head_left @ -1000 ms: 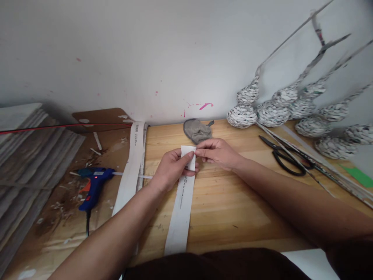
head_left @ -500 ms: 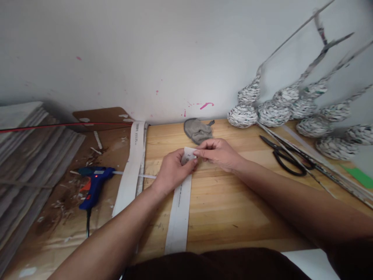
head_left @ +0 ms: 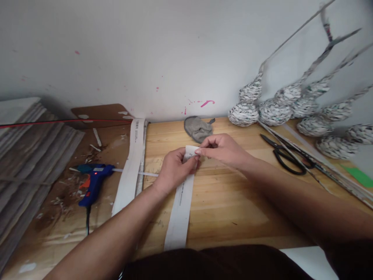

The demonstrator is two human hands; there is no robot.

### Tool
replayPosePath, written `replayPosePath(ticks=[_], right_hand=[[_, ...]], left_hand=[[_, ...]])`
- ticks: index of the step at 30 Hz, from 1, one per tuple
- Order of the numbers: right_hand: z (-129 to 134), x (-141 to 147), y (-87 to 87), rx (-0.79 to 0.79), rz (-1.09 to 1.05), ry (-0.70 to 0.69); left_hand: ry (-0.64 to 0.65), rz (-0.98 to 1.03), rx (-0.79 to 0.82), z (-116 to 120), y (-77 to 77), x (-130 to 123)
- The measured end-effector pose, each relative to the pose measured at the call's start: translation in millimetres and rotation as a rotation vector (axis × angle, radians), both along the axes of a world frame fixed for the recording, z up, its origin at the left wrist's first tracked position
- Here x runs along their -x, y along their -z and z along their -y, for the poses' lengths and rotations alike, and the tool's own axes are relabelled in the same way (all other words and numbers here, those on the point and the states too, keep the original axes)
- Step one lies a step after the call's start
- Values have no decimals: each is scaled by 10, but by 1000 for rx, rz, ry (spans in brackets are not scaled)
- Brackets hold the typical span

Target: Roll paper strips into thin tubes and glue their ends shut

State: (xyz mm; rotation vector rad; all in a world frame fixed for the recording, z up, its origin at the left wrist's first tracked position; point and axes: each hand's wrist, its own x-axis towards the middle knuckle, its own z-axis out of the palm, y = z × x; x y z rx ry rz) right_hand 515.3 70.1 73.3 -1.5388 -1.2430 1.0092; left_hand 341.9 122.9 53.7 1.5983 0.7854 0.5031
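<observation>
- The wooden surface (head_left: 233, 194) meets a pale wall (head_left: 116, 58), and its middle gives your hands a flat place to work.
- Your left hand (head_left: 175, 167) has its grip closed on the far end of the white strip (head_left: 179, 217), thumb on top, probably to steady it.
- Your right hand (head_left: 225, 149) pinches the right edge of that same end between thumb and finger, seemingly for fine control; the fingers beneath are partly hidden.
- The strip lies at the centre of the frame, its length running down toward you, so the surface seems to bear most of it while your fingers manage the end.
- More strips (head_left: 136, 144) lie left of centre, within easy reach.
- The glue gun (head_left: 94, 182) lies at the left on brown cardboard (head_left: 58, 237), which likely shields what is beneath; its red light shows.
- The scissors (head_left: 276, 146) sit right of centre, perhaps parked there to leave your hands room.
- The cloth (head_left: 199, 129) rests just beyond your fingers, and woven pieces (head_left: 243, 114) lean at the upper right.
</observation>
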Motion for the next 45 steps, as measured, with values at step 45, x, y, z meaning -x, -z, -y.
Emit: replayPosePath(ticks=[45], right_hand=[[-52,-32,88,65,-422,-195]], left_hand=[[-17,161,321,6,-55,-12]])
